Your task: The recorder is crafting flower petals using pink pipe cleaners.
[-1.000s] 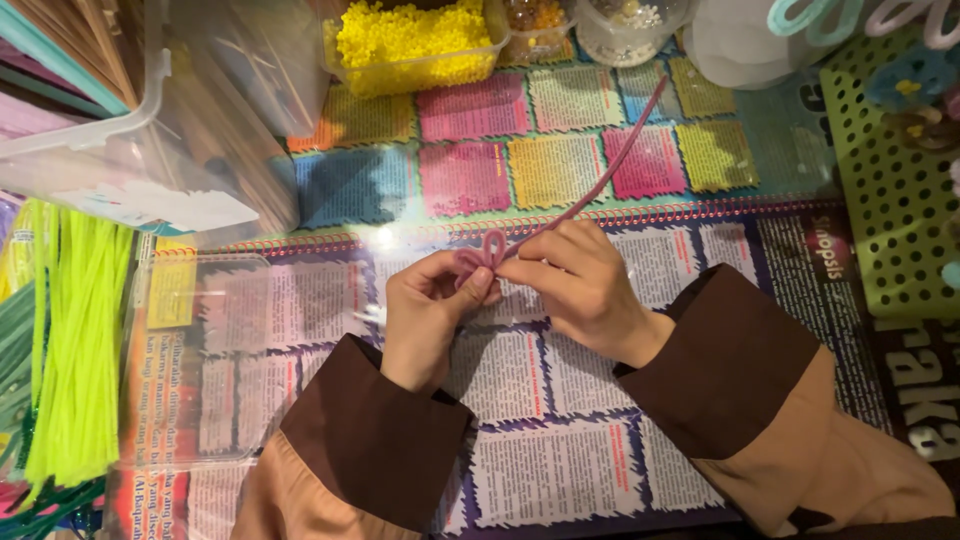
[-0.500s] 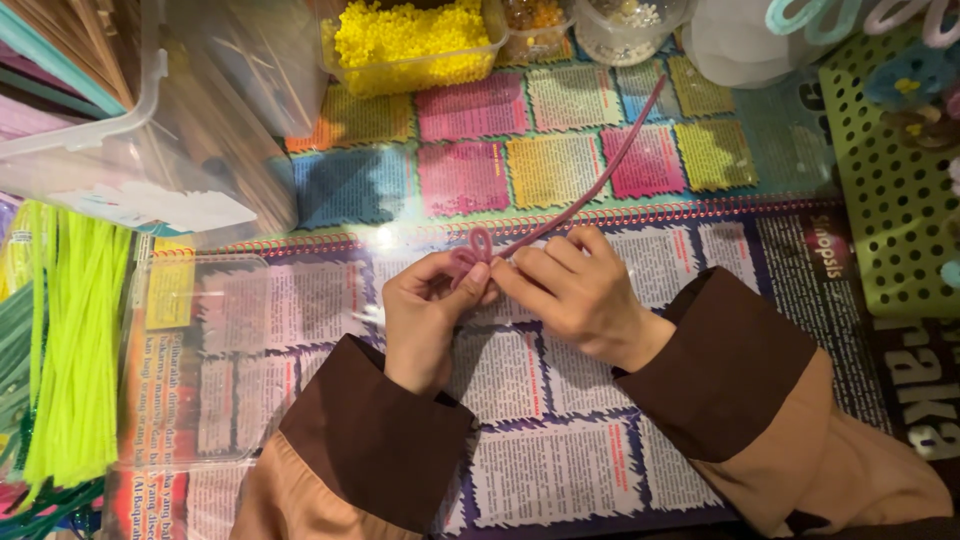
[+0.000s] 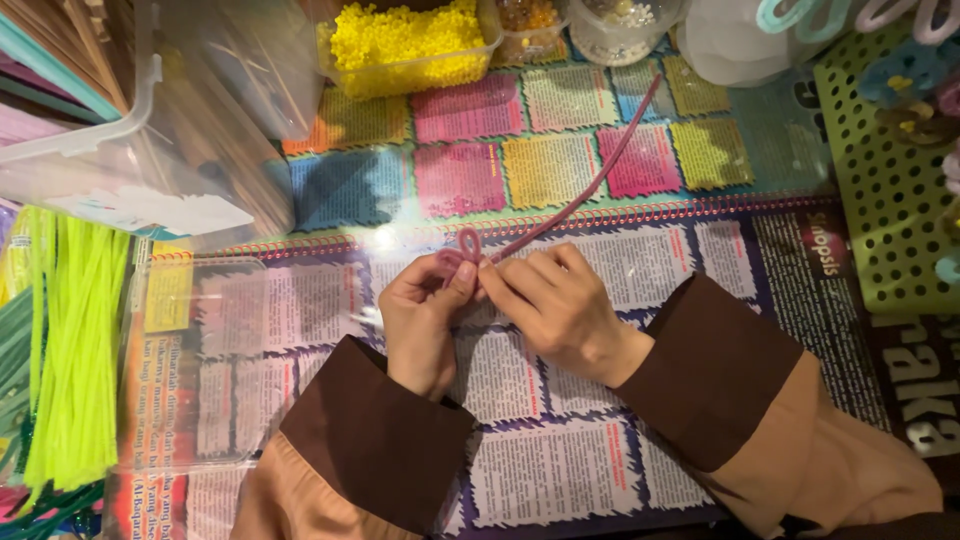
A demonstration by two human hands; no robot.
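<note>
Since the frame before, the small loop in the pink pipe cleaner point(image 3: 560, 215) had closed tighter above my fingertips. My left hand point(image 3: 425, 320) pinched it at the loop while my right hand point(image 3: 560, 305) gripped just beside, both over the printed mat point(image 3: 560, 470). Its tail ran up toward the tub of yellow beads point(image 3: 410, 45).

My head camera looked straight down, close over the table.
Only this one view ran; both hands sat centre-frame.
</note>
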